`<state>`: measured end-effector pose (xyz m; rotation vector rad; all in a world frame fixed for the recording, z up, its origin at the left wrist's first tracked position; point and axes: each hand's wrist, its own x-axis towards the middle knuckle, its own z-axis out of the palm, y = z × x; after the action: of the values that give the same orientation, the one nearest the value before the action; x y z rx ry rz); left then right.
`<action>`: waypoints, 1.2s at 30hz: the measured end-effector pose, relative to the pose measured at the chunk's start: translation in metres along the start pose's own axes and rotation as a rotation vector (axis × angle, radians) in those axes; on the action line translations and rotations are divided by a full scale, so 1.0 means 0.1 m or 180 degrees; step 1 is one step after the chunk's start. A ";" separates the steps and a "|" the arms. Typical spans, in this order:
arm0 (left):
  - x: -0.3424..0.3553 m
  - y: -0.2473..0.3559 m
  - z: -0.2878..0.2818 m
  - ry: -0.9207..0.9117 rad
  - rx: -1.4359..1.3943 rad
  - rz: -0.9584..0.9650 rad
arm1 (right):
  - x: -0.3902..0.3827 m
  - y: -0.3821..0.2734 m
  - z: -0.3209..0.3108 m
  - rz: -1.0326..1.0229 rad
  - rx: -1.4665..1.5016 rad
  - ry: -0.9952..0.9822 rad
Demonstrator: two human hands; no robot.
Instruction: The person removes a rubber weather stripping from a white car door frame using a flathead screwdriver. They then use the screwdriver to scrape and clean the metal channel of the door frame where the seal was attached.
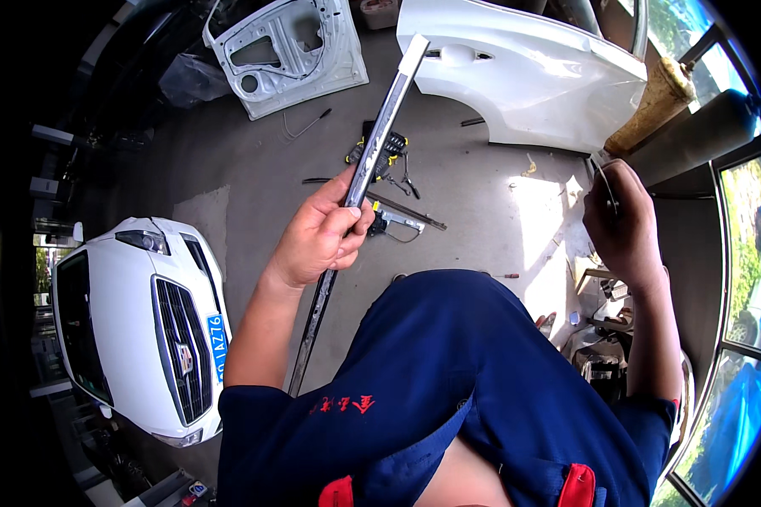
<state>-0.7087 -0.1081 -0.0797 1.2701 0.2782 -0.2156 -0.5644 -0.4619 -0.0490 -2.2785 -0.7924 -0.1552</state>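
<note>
My left hand (pixel 323 232) is closed around the middle of a long, narrow trim strip (pixel 387 114). The strip slants across the view, its pale upper end near the white car door (pixel 533 80) and its dark lower end beside my left forearm. Shiny and dark patches run along its face. Off to the right and apart from the strip, my right hand (pixel 624 221) is in shade with its fingers curled closed. A thin, narrow item pokes out at its fingers; its kind is too dark to tell.
A bare door shell (pixel 342 72) lies at the back left. An open tool case (pixel 389 145) and a metal rail assembly (pixel 404 221) are on the floor ahead. A white car (pixel 123 317) stands at left. Cylinders (pixel 693 131) and windows line the right, above clutter (pixel 596 346).
</note>
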 end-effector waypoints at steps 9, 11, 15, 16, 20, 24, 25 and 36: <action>0.11 -0.04 0.29 -0.0788 0.0032 0.0535 | -0.05 -0.40 0.47 0.0691 0.1388 -0.0450; 0.12 -0.04 0.30 -0.0826 0.0049 0.0469 | -0.01 -0.53 0.51 0.0375 0.1749 -0.0484; 0.19 -0.07 0.42 -0.1089 -0.0009 0.0391 | 0.15 -0.76 0.75 -0.0758 0.1244 0.0382; 0.18 -0.10 0.49 -0.0814 0.0109 0.0438 | 0.17 -0.76 0.85 -0.0912 0.1158 0.0556; 0.20 -0.17 0.60 -0.0479 0.0393 0.0800 | 0.20 -0.83 1.08 -0.0914 0.1086 0.0830; 0.19 -0.19 0.56 -0.0322 0.0972 0.1055 | 0.20 -0.87 1.14 -0.0608 0.1233 0.0903; 0.20 -0.19 0.55 -0.0346 0.1087 0.1178 | 0.20 -0.88 1.15 -0.0632 0.1212 0.0931; 0.23 -0.39 0.40 -0.0231 0.1433 0.1670 | 0.20 -1.06 1.30 0.0789 0.2801 0.0096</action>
<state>-0.6960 -0.1574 -0.1116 1.7283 -0.1831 0.1359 -0.6245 -0.3064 -0.0767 -1.5039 -0.4225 0.2353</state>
